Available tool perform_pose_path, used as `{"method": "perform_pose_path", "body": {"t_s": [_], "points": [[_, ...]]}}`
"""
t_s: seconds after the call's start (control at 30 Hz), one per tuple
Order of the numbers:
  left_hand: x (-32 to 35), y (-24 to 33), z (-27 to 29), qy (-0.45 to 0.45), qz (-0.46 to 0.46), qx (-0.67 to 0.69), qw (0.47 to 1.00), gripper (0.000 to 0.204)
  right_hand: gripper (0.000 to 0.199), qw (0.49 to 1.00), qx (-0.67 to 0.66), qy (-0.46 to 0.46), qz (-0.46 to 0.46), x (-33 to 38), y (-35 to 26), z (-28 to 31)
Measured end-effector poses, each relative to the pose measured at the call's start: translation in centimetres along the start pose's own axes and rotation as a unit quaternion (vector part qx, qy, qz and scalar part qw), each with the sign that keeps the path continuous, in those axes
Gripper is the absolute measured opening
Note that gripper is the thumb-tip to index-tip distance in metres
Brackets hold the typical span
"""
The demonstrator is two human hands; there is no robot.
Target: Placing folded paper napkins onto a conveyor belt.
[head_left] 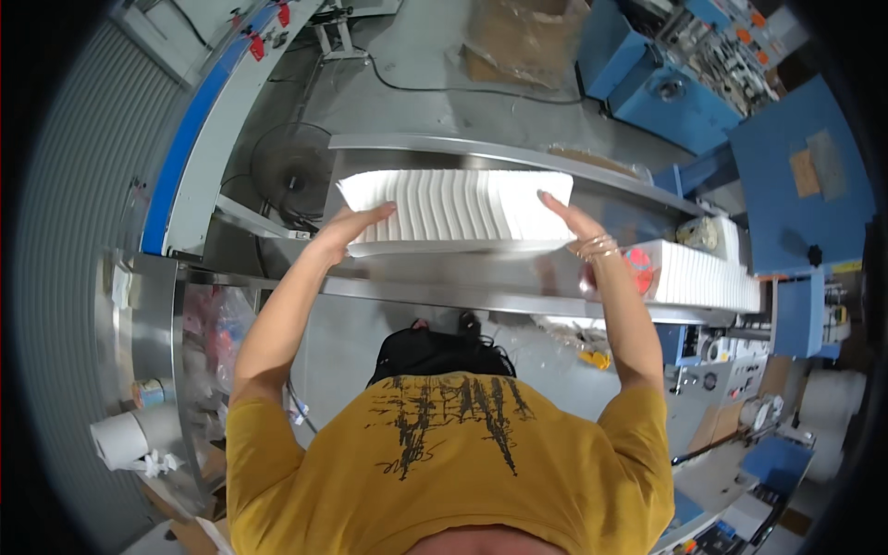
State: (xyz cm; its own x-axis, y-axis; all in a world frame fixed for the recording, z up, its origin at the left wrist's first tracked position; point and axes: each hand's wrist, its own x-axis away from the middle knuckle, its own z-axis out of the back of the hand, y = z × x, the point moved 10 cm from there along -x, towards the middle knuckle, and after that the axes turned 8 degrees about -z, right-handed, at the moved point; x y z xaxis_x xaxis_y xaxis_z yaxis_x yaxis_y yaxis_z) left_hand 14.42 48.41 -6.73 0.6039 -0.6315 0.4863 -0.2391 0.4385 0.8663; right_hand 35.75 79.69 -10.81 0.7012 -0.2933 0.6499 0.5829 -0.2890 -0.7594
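A long stack of white folded sheets [458, 208] spans the space between my two hands, its ridged layers standing side by side. My left hand [351, 231] grips the left end, with the thumb lying over the top. At the other end my right hand [581, 228] is closed on the stack, thumb on top and the other fingers hidden beneath. The stack is above a long stainless steel trough [407, 289]. To the right, a similar stack of white sheets [708, 277] sits in the trough, with a red round thing [638, 268] at its near end.
A blue machine [795, 185] stands at the right end of the trough. On the left are a blue-edged white table [208, 129] and a round fan [291, 176]. Beyond lie a cable [462, 90] and a plastic-covered cardboard box [523, 42]. A white roll [134, 435] sits at lower left.
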Motion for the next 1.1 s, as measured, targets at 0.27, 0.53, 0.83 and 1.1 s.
{"method": "perform_pose_path", "body": {"t_s": [0.27, 0.53, 0.83, 1.1], "points": [[1.8, 1.5, -2.7, -0.011, -0.162, 0.079, 0.983, 0.066, 0.069, 0.997, 0.0, 0.023, 0.07, 5.1, -1.0, -5.3], [7.6, 3.6, 1.3, 0.085, -0.318, 0.084, 0.941, 0.047, 0.061, 0.995, -0.003, 0.028, 0.091, 6.4, -3.8, -8.7], [18.0, 1.9, 12.9, 0.261, -0.364, 0.108, 0.888, 0.081, 0.074, 0.957, 0.06, -0.106, 0.263, 7.5, -13.3, -21.6], [32.4, -8.5, 31.5, 0.435, -0.319, 0.204, 0.817, 0.066, 0.066, 0.924, 0.155, -0.311, 0.162, 4.5, -17.3, -53.4]]}}
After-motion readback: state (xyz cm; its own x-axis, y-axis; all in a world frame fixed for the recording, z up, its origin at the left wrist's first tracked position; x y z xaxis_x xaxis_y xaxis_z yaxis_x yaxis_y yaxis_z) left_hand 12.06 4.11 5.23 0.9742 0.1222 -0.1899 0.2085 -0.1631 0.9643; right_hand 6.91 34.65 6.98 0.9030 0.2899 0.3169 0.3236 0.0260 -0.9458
